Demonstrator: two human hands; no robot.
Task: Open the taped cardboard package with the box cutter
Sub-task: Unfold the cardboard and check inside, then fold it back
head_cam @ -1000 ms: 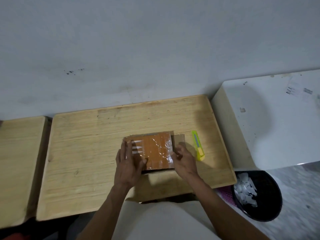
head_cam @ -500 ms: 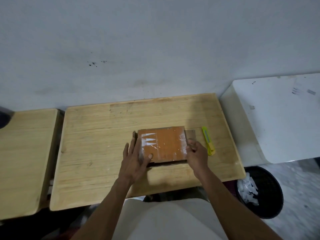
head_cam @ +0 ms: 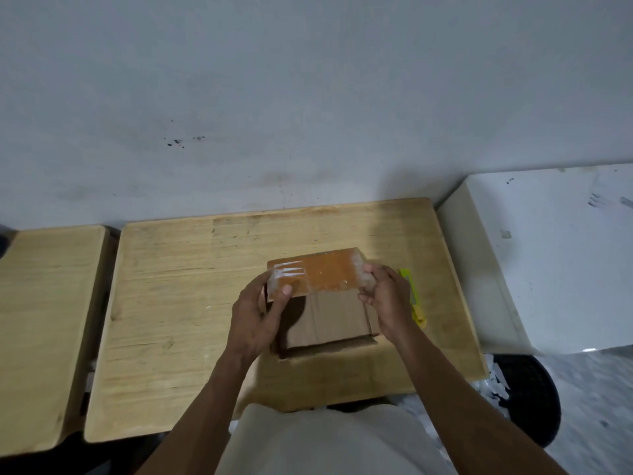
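The cardboard package point(head_cam: 329, 320) sits on the wooden table point(head_cam: 191, 303), its brown inside showing. Its tape-covered orange top flap point(head_cam: 322, 272) is lifted and tilted back. My left hand point(head_cam: 257, 317) grips the flap's left edge, thumb on top. My right hand point(head_cam: 387, 299) grips the flap's right edge. The yellow box cutter point(head_cam: 416, 303) lies on the table just right of the package, mostly hidden behind my right hand.
A second wooden table point(head_cam: 44, 320) stands to the left across a narrow gap. To the right is a white cabinet point(head_cam: 555, 262). A black bin point(head_cam: 527, 395) with paper scraps sits below the table's right corner. A grey wall rises behind.
Both hands moved from resting on the closed package to gripping the top flap's edges and lifted it up and back, exposing the inside. The box cutter stayed put.
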